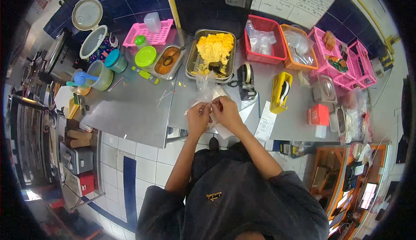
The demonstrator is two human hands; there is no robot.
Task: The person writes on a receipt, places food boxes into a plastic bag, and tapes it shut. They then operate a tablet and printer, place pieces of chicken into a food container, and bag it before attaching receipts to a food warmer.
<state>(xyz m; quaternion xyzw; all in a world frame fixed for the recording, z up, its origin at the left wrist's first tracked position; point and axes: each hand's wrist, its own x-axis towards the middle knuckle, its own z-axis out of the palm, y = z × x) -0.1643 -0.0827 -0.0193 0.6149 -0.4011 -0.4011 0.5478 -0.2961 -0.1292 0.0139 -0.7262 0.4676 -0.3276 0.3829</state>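
Note:
My left hand [199, 118] and my right hand [227, 112] meet at the table's front edge, fingers pinched close together on a clear plastic bag [205, 84]. The bag spreads forward from my fingers toward the tray. White paper [223, 130] shows beneath and beside my hands; how it lies against the bag is partly hidden. Just beyond stands a metal tray [190, 58] of crumbled yellow food [214, 47], with a dark scoop [215, 67] at its near end.
Right of the tray are a black tape dispenser [247, 82], a yellow tape dispenser [281, 93], a receipt [265, 126] and a red basket [266, 54] of plastic bags. To the left sit a sauce pan [167, 62], a green lid [145, 57] and a tub [100, 75].

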